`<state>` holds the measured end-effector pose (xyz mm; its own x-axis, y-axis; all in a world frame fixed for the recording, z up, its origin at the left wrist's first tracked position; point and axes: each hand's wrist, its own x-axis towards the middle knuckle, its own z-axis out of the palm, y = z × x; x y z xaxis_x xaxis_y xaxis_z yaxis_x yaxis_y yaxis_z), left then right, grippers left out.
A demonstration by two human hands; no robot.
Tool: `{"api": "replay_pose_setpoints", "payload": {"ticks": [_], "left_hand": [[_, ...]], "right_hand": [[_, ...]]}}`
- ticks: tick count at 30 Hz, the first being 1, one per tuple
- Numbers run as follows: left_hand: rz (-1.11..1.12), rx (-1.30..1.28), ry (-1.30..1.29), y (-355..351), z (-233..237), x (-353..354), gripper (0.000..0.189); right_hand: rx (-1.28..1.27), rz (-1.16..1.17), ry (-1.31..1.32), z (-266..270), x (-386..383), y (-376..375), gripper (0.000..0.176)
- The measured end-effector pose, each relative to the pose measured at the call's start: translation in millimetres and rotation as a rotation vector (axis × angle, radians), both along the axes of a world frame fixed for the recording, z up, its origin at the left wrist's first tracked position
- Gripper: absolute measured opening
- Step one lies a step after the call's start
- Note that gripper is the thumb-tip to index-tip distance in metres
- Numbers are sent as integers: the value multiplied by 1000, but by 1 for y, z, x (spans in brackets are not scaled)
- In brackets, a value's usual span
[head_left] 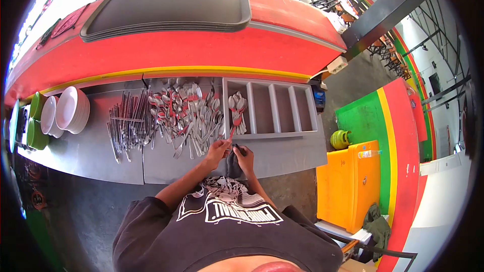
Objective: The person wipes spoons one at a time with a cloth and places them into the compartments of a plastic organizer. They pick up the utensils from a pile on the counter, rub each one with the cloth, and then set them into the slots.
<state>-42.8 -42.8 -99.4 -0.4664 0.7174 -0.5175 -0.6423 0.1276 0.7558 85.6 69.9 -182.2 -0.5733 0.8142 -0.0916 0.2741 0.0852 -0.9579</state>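
My left hand [218, 153] is closed on the handle of a spoon [236, 121], whose bowl points away from me over the near end of the leftmost compartment and reflects red. Close beside it, my right hand [244, 159] grips a dark cloth [233, 166] that hangs down in front of my shirt. The grey cutlery tray [288, 134] lies just beyond both hands; several spoons [238, 103] rest in its leftmost compartment. To the left is a loose heap of spoons and forks [189, 113] on the steel counter [166, 166].
Left of the heap lie many thin metal sticks, perhaps chopsticks [123, 126]. White bowls [73, 111] and green bowls [36, 133] are stacked at the far left. Dark serving trays [171, 2] sit on the red ledge [201, 53]. An orange cabinet [343, 186] stands at the right.
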Motion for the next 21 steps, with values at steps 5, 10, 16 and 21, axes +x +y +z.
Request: {"api": "replay_pose_setpoints", "payload": {"ticks": [5, 10, 16, 21], "left_hand": [[-19, -60, -11, 7, 2, 4, 25], [-8, -9, -24, 8, -5, 5, 25], [-1, -14, 26, 15, 4, 8, 32], [-116, -5, 101, 17, 4, 11, 39]], "right_hand": [[58, -2, 4, 7, -2, 0, 33], [-35, 17, 29, 2, -2, 1, 32], [63, 38, -40, 18, -2, 0, 25], [51, 46, -44, 16, 0, 1, 24]]}}
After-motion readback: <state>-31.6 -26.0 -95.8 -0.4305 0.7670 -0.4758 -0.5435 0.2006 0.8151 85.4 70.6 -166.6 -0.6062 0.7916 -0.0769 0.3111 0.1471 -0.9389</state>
